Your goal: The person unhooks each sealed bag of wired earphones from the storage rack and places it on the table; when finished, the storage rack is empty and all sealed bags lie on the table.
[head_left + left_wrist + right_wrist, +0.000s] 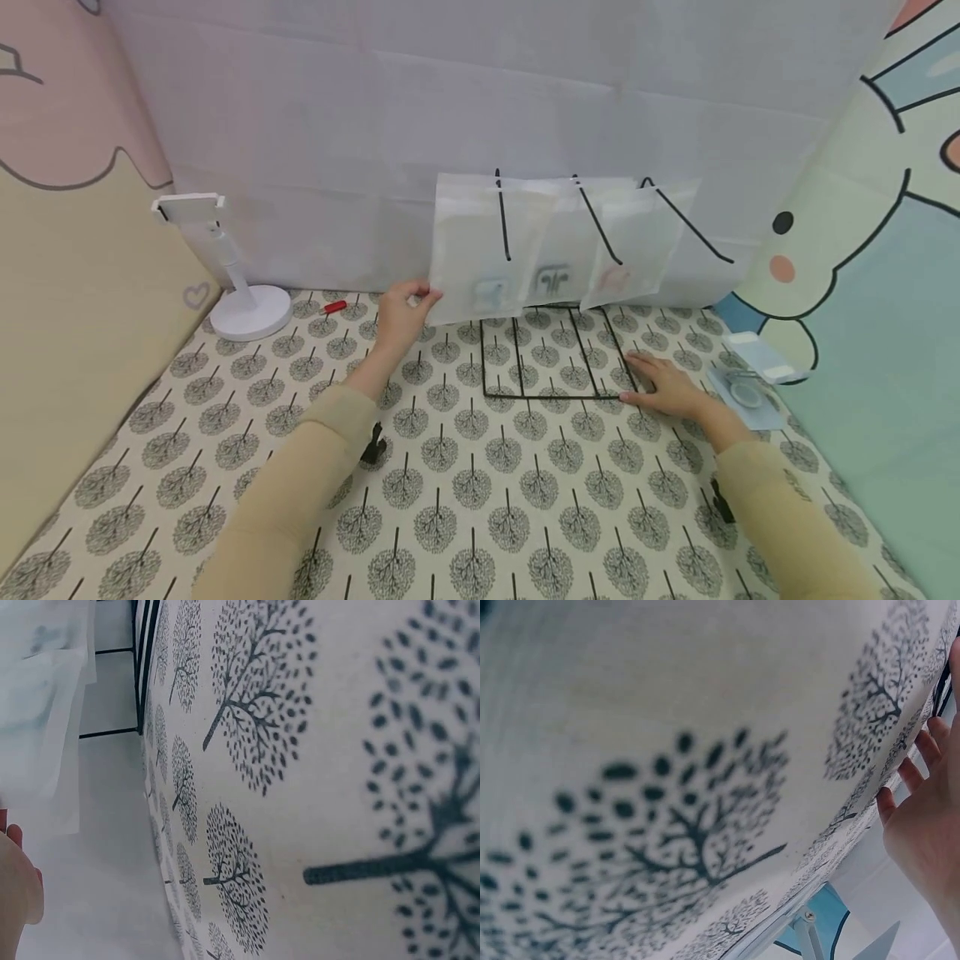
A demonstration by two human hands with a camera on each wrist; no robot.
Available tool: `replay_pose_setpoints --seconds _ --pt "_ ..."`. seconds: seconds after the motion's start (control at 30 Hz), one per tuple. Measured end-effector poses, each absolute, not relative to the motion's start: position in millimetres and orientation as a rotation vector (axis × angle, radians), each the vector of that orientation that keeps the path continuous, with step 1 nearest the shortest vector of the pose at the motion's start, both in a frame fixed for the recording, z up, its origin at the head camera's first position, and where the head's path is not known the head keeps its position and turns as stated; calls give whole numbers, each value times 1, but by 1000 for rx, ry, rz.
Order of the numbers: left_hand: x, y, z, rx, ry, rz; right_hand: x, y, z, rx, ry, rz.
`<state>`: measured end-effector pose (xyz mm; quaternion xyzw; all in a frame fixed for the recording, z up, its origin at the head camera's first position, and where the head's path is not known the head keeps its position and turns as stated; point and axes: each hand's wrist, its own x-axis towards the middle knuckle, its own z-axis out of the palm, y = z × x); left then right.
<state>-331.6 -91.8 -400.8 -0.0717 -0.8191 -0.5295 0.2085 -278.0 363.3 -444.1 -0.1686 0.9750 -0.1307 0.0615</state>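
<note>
Three frosted pouches hang from the arms of a black wire rack (555, 397). The leftmost pouch (465, 242) shows a pale blue print, the middle pouch (564, 237) a dark earphone-like print, and the right pouch (641, 233) a faint pink one. With thumb and fingers, my left hand (401, 317) pinches the leftmost pouch's lower left edge; the left wrist view catches that hand (19, 881) at its left border. My right hand (666, 390) rests against the rack base's front right corner, fingers spread. In the right wrist view its fingers (909, 774) look fairly straight.
A white stand (251, 312) with a round base is at the back left, a small red object (334, 307) near it. On the right stands a white holder (761, 358) on a light blue base. A pale backdrop (300, 125) closes the rear of the tree-patterned cloth.
</note>
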Motion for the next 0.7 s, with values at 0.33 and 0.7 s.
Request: replay_pose_setpoints --seconds 0.33,0.7 --pt "-317 -104 -397 -233 -2277 -1458 -279 364 -447 -503 2951 -392" --pt "-299 -119 -378 -336 -2238 -1332 -278 361 -442 -526 2959 -408"
